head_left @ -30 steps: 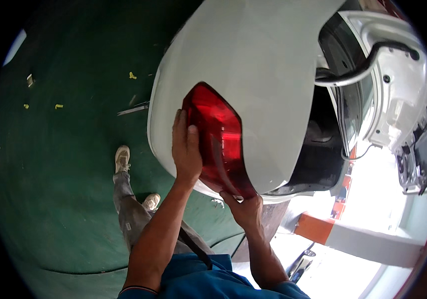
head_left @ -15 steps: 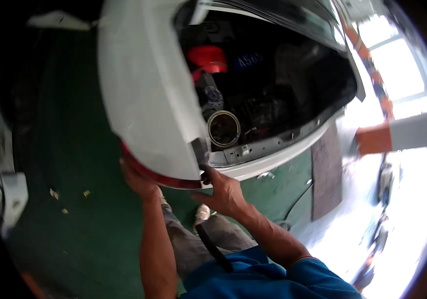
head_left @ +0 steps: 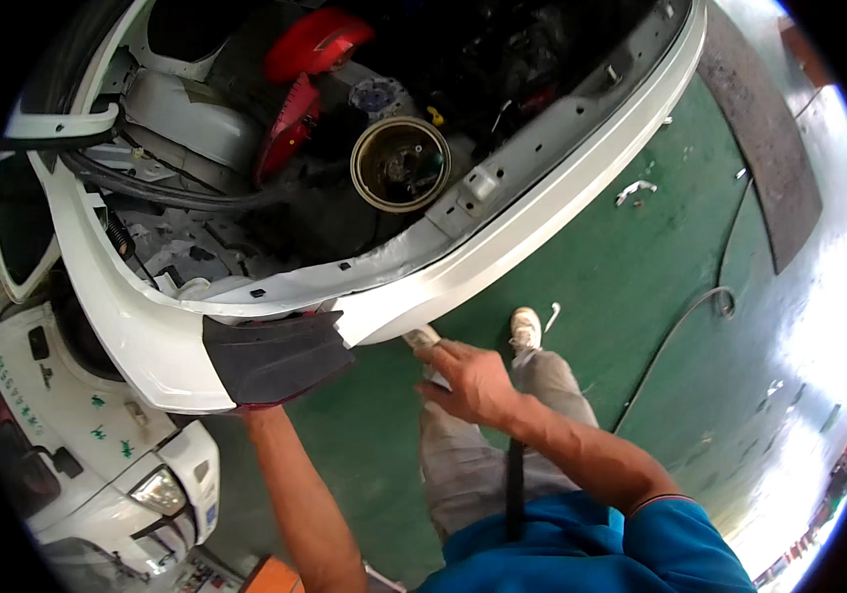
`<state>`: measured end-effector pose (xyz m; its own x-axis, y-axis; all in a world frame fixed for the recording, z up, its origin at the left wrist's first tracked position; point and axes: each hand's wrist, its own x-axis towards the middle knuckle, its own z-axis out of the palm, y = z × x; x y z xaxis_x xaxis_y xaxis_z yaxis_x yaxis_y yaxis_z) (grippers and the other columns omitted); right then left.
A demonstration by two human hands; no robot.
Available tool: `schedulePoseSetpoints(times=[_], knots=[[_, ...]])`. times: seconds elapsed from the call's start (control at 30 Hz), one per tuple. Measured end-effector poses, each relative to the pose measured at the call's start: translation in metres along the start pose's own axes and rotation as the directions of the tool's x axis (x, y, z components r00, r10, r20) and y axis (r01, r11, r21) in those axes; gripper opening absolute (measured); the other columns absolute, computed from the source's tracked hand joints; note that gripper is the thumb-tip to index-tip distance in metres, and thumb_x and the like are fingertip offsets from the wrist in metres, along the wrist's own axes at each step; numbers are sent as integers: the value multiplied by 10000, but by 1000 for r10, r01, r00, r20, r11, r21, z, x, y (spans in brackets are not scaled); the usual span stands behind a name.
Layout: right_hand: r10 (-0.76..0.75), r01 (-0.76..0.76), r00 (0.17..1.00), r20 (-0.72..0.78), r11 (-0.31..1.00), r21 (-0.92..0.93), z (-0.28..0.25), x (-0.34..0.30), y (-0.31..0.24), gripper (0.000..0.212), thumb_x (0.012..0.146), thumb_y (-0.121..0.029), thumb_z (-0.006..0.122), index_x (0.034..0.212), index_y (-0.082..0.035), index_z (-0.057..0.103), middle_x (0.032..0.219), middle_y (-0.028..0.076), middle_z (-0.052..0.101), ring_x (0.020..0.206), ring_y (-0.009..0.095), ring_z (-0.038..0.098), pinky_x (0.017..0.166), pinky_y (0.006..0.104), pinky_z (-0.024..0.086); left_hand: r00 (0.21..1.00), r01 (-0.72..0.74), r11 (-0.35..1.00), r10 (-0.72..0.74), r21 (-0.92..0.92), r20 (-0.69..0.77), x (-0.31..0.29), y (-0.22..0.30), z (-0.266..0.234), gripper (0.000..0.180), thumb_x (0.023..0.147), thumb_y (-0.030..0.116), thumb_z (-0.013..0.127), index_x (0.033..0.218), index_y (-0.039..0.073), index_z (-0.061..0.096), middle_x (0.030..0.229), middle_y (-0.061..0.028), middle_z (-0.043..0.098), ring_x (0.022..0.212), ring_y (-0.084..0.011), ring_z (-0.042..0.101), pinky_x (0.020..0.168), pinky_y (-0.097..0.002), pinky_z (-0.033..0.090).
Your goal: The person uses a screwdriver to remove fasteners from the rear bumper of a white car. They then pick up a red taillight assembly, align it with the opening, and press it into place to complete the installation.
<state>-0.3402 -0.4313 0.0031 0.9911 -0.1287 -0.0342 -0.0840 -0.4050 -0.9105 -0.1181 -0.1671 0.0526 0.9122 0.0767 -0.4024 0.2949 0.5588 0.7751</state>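
At the rear corner of a white car body (head_left: 463,287), a tail light (head_left: 280,356) sits with its dark grey upper face toward me and a thin red edge below. My left hand (head_left: 263,417) reaches up against that red edge. Its fingers are hidden behind the light, so their grip does not show. Just right of the light, apart from the car, my right hand (head_left: 478,383) hangs over my legs with fingers stretched out and thumb apart, holding nothing I can see.
The open trunk holds a round tin (head_left: 401,164), red lamp parts (head_left: 317,44) and dark clutter. A second white vehicle (head_left: 97,425) stands at left. On the green floor (head_left: 582,287) lie scraps, a thin hose (head_left: 680,336) and a brown mat (head_left: 764,148).
My view has turned, showing the tail light from above and the second vehicle. My right hand has come away from the light's inner edge; my left stays at its outer side.
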Motion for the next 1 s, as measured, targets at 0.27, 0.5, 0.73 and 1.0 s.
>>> schedulePoseSetpoints(times=[0.27, 0.5, 0.73, 1.0], knots=[[-196, 195, 969, -153, 981, -23, -11, 37, 26, 618, 726, -232, 853, 1261, -54, 600, 1121, 97, 658, 1025, 300, 656, 830, 415, 567, 990, -125, 982, 115, 143, 78, 9, -13, 5, 778, 1000, 617, 447, 1596, 128, 344, 1605, -143, 413, 1456, -357, 422, 1178, -578, 390], [-301, 317, 937, -175, 946, 68, 14, 63, -10, 857, 684, -298, 899, 1402, -26, 520, 1292, 154, 600, 1120, 349, 616, 933, 429, 542, 949, -312, 934, 297, 175, 108, 8, -10, -27, 831, 990, 693, 389, 1614, 148, 315, 1627, -130, 387, 1478, -374, 389, 1195, -585, 358], [-205, 233, 934, -293, 971, 61, 47, 61, -39, 724, 711, -250, 866, 1329, -10, 576, 1257, 144, 632, 1070, 338, 645, 893, 416, 566, 989, -145, 976, 137, 160, 57, -13, 28, 13, 820, 1008, 691, 342, 1601, 125, 350, 1623, -147, 399, 1476, -392, 391, 1199, -595, 343], [-230, 303, 899, -372, 941, 150, 60, 62, -25, 554, 760, -204, 823, 1266, -41, 666, 1300, 140, 649, 1153, 308, 656, 922, 402, 571, 959, -211, 887, 107, 411, 262, 15, 46, -1, 774, 1014, 579, 472, 1576, 54, 381, 1574, -189, 458, 1416, -387, 478, 1164, -545, 391]])
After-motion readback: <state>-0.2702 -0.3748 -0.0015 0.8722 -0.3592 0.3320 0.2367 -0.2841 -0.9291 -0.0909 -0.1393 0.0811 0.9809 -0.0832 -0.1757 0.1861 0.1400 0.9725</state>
